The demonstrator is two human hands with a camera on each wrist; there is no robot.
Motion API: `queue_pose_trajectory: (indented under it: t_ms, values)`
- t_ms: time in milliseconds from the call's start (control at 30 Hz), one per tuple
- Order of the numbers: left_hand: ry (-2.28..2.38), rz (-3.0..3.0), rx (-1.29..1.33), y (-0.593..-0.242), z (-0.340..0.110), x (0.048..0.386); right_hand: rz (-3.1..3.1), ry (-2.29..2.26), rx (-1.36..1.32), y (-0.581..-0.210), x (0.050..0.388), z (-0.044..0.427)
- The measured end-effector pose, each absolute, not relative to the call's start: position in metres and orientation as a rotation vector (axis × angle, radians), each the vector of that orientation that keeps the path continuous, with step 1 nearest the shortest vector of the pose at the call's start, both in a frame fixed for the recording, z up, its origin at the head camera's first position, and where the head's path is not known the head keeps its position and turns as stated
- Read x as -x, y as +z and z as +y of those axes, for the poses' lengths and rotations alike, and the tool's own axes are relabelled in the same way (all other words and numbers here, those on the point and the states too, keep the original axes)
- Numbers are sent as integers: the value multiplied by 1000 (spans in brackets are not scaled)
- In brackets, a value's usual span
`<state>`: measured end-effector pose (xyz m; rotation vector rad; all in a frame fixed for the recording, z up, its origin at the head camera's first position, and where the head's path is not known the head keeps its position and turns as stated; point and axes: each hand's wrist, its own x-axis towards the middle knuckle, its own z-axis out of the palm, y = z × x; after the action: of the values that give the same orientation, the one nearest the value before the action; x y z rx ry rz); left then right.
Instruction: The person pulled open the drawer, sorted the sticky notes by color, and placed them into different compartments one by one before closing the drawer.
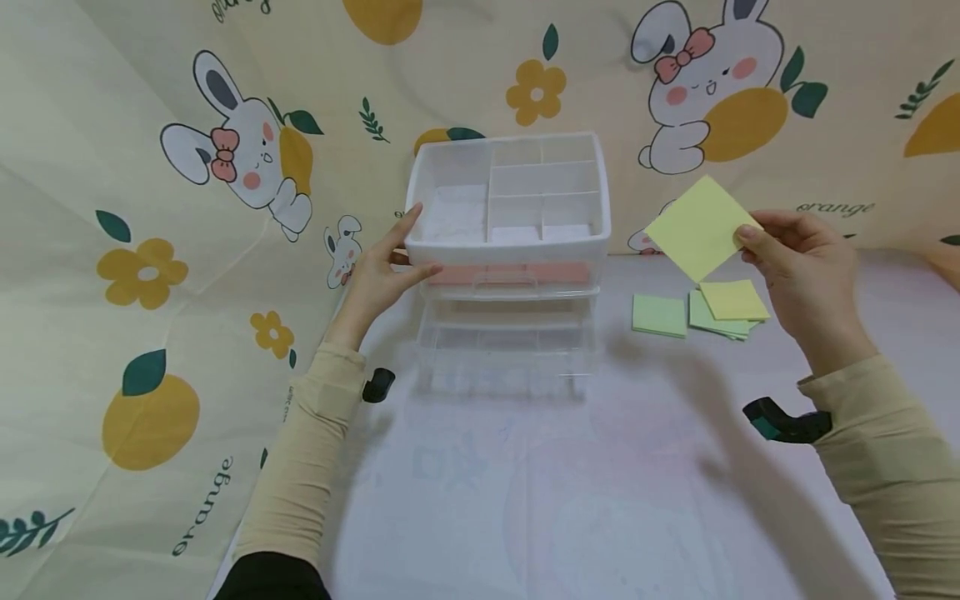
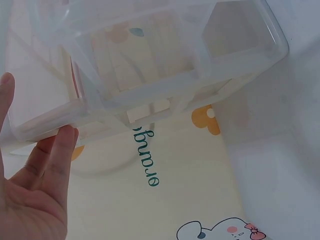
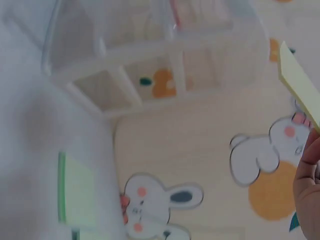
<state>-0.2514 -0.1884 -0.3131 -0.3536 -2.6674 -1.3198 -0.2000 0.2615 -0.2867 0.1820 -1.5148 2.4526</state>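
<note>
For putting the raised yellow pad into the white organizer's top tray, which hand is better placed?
Probably the right hand: it pinches the yellow pad in the air, right of the organizer. The left hand touches the organizer's left end, so it seems better suited to steadying.

Both arms (image 1: 307, 450) were extended forward; left hand (image 1: 377, 279) showed thumb and fingers spread, right hand (image 1: 810, 271) was pinching.

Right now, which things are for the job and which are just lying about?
Job, it seems:
box, touched by left hand
held yellow pad, in right hand

Lying about, untouched:
green pad
green stack
loose yellow pad atop it
</note>
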Motion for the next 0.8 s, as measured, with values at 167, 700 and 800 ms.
queue_pose_trajectory:
  t_ms: [167, 700, 800]
  values:
    - [-1317, -2662, 351, -313, -188, 251, -1501, 2452, -303, -282, 197, 242]
    - [-1301, -2631, 380, -314, -187, 251, -1839, 2209, -514, -288, 206, 177]
    - [-1296, -2629, 382, -314, -187, 251, -1904, 2212, -505, -292, 208, 166]
